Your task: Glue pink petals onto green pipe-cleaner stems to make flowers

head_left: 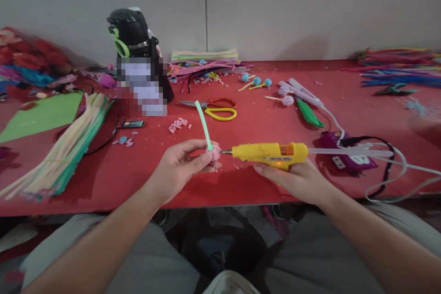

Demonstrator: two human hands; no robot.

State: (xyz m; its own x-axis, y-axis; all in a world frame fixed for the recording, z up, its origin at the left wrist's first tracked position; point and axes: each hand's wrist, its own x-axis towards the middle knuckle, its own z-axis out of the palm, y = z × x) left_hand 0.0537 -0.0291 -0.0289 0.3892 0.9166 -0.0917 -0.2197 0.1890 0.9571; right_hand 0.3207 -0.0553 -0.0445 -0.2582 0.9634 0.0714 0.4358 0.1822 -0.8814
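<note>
My left hand (182,165) pinches a small pink pipe-cleaner flower (215,151), whose pale green stem (203,124) points up and slightly left. In my right hand (296,177) is a yellow hot glue gun (262,151), gripped by its handle, with a clear glue stick (347,151) jutting from its back end. The metal nozzle touches or almost touches the right side of the flower. An orange light glows on the gun's body. Beyond my left hand lie small pink pieces (178,124) and scissors (213,108) with one red and one yellow handle.
A black bottle (138,55) stands at the back left, near a bundle of cream and green pipe cleaners (69,147). Blue flowers (265,82), a lilac flat iron (303,92) and a green object (309,113) lie behind. A purple power block (344,156) and looping cables sit right.
</note>
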